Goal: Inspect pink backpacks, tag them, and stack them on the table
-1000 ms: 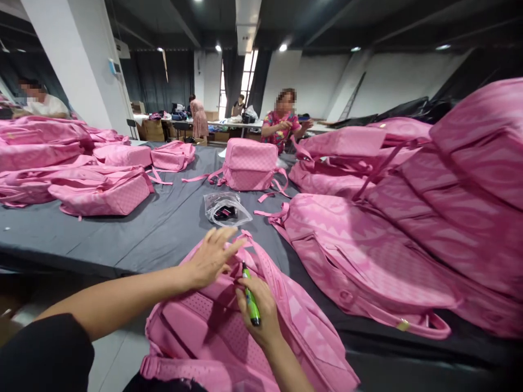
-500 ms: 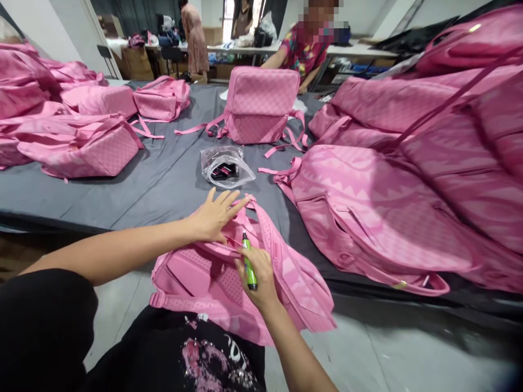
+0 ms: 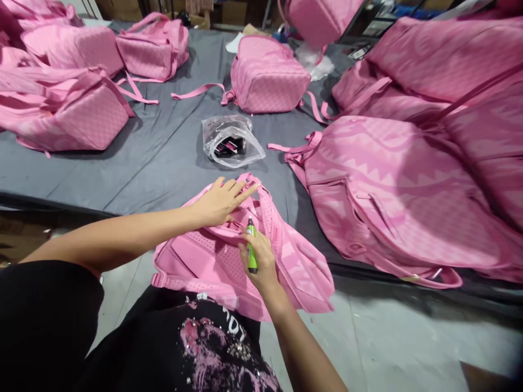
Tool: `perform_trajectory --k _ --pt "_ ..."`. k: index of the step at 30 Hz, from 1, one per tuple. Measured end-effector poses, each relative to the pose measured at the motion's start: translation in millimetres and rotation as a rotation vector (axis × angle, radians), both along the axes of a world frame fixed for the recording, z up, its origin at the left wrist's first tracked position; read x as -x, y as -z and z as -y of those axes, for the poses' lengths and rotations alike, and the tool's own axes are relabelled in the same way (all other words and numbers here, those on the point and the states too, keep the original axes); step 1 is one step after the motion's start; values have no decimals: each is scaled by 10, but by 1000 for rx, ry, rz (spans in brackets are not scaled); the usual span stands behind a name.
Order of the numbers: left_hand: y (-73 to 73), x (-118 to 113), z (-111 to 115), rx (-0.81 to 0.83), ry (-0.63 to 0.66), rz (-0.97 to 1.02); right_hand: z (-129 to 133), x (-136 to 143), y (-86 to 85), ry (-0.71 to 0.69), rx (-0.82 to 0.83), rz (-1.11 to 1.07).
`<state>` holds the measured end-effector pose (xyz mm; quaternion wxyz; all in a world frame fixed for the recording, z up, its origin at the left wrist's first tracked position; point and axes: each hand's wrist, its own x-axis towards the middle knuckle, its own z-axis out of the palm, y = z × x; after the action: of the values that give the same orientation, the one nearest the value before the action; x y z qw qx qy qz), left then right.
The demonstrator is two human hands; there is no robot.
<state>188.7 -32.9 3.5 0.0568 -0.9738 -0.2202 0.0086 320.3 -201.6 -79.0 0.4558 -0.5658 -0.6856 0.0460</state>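
A pink backpack (image 3: 229,261) leans over the table's front edge against my body, its perforated back panel and straps facing up. My left hand (image 3: 223,201) lies flat on the backpack's upper end with fingers spread. In my right hand (image 3: 261,256) is a green marker pen (image 3: 251,247), its dark tip pointing away from me toward the bag's top. The right fingertips are at the bag's upper opening; what they touch underneath is partly hidden. Just beyond the bag sits a clear plastic bag (image 3: 232,141) with small black and pink items inside.
Pink backpacks are piled on the left (image 3: 73,109) and heaped on the right (image 3: 400,190) of the grey-covered table (image 3: 159,147). Another backpack (image 3: 273,76) lies at the far side, with one more (image 3: 318,22) held up behind it. Pale floor (image 3: 368,337) shows below the edge.
My view has tilted down. The far backpack that stood upright now lies with its base toward me, and another appears raised behind it. My hands stay nearly the same on the bag.
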Motion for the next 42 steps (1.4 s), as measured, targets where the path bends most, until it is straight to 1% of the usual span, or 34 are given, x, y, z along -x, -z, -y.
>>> perform_trajectory --k 2,4,5,6,7,9,11,13,16,19,22,25,27,29,30,32,33,34,36,38,40,42 --pt "5 5 1 13 -22 20 -22 -33 -32 78 -43 21" --pt "11 8 -3 23 -42 37 -130 -81 -111 226 -63 88" --pt "16 8 -5 26 -48 43 -217 -104 -162 295 -26 137" --pt "20 6 -6 27 -53 46 -322 -123 -212 341 49 187" --pt "26 2 -7 25 -63 47 -436 -135 -257 360 155 233" --pt "42 -16 -6 17 -92 39 -654 -130 -312 355 378 315" --pt "61 -42 -1 8 -126 28 -808 -89 -318 364 525 382" --pt "80 -68 4 2 -158 25 -872 -29 -291 417 576 436" --pt "104 -84 9 4 -192 25 -843 42 -244 459 565 449" --pt "128 -78 9 7 -168 22 -791 62 -217 432 543 400" --pt "139 -76 12 -27 -128 24 -797 32 -211 417 527 359" --pt "116 -75 28 -47 -142 5 -728 -47 -220 352 458 336" --pt "92 -67 44 -43 -159 -2 -532 -113 -221 249 361 302" --pt "78 -58 54 -44 -154 5 -223 -169 -217 133 299 225" --pt "77 -55 54 -49 -148 9 -57 -186 -221 96 308 165" --pt "81 -57 47 -66 -143 8 210 -190 -256 96 380 24" --pt "84 -61 41 -74 -145 1 280 -178 -291 107 415 -38" --pt "85 -66 37 -81 -149 -7 298 -161 -338 116 440 -87" --pt "78 -76 32 -84 -159 -20 185 -128 -459 111 457 -143" --pt "61 -83 37 -78 -163 -29 -45 -121 -600 98 487 -163" --pt "42 -88 45 -65 -172 -45 -272 -146 -735 68 576 -149" --pt "29 -94 52 -45 -189 -69 -412 -181 -838 24 694 -79"
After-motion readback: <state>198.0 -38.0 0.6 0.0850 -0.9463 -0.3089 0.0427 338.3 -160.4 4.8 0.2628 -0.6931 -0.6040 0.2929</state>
